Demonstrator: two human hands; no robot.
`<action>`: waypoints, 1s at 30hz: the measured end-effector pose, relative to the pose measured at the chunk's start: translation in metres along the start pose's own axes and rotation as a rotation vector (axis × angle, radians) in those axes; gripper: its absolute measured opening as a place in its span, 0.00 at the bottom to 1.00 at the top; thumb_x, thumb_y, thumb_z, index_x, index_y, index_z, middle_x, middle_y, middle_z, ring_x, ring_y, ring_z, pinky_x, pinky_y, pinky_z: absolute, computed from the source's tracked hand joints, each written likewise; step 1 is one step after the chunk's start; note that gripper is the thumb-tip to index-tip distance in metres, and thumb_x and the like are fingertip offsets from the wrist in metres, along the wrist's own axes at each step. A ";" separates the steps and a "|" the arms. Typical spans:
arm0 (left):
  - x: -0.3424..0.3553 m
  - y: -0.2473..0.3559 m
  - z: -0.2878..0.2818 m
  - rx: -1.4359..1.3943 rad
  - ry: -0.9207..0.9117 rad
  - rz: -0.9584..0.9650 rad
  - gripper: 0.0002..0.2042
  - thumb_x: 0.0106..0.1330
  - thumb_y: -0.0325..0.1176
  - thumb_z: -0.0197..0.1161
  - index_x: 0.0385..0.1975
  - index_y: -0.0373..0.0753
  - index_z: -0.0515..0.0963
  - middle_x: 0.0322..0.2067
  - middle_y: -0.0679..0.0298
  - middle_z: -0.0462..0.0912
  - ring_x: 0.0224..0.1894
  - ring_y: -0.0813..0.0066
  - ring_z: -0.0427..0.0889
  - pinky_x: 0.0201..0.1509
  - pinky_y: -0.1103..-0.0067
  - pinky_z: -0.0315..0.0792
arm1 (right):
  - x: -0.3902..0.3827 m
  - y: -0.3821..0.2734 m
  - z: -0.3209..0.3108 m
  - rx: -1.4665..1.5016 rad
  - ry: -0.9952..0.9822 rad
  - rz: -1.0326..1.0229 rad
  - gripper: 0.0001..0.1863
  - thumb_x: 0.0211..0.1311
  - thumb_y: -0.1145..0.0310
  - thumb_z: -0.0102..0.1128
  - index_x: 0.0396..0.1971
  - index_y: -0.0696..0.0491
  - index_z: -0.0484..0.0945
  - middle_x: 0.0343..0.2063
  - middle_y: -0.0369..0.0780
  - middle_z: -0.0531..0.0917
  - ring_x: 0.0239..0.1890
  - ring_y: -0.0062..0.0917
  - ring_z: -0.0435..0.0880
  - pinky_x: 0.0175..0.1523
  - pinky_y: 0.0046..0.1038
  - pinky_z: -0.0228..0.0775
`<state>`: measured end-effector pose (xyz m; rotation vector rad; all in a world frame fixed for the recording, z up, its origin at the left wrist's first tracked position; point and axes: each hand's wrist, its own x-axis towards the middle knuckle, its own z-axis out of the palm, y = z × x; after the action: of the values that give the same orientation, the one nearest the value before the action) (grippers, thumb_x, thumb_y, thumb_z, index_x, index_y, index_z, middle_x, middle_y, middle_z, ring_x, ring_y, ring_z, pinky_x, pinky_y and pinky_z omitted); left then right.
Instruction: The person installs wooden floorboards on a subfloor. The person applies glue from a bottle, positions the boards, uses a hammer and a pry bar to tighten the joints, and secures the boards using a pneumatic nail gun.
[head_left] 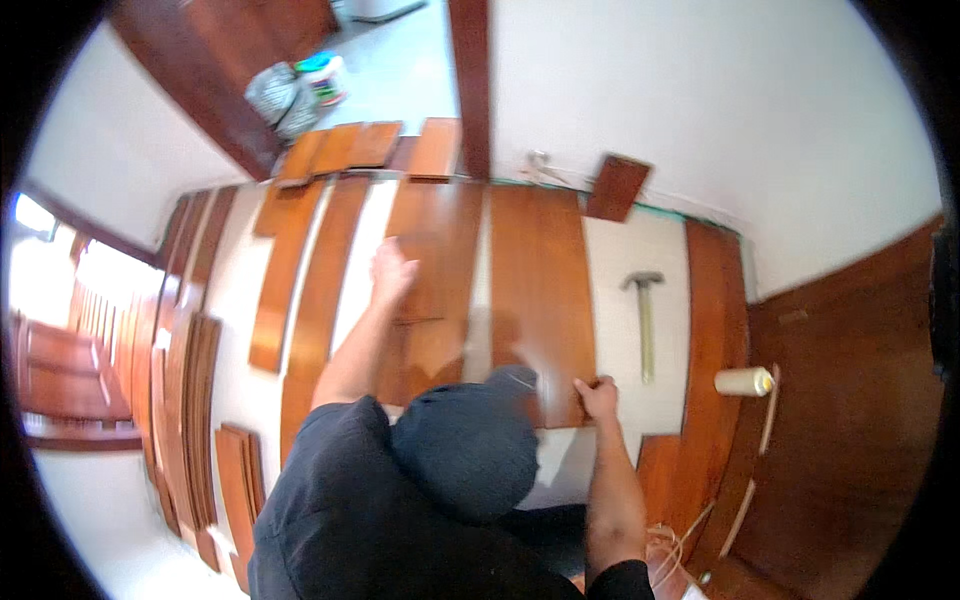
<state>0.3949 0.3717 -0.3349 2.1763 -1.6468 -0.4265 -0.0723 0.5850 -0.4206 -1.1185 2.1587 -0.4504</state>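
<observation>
My left hand is stretched forward over the left edge of a reddish-brown floor plank, its thumb apart from its fingers. It appears to hold nothing. My right hand is at the near right corner of a wide section of wood boards. Its fingers are curled around something small and dark that I cannot make out. To the right of that hand, a claw hammer with a pale handle lies on the light underlay. A dark cap and black clothing hide the floor at the bottom middle.
Loose planks and a stack of long boards lie on the left. Short offcuts sit at the doorway, near a tub. A dark wood piece leans at the wall. A cream bottle lies at the right.
</observation>
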 end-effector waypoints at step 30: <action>-0.081 0.049 0.240 -0.705 -1.504 -0.278 0.13 0.66 0.43 0.67 0.42 0.41 0.82 0.35 0.59 0.85 0.40 0.63 0.84 0.43 0.64 0.78 | -0.072 0.062 -0.054 0.482 -0.415 0.217 0.39 0.71 0.39 0.55 0.55 0.68 0.76 0.50 0.47 0.82 0.53 0.35 0.80 0.61 0.35 0.70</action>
<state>0.2222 0.4100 -0.5221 1.3800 -1.2034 -2.6551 -0.1160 0.6796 -0.3884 -0.6338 1.6628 -0.5470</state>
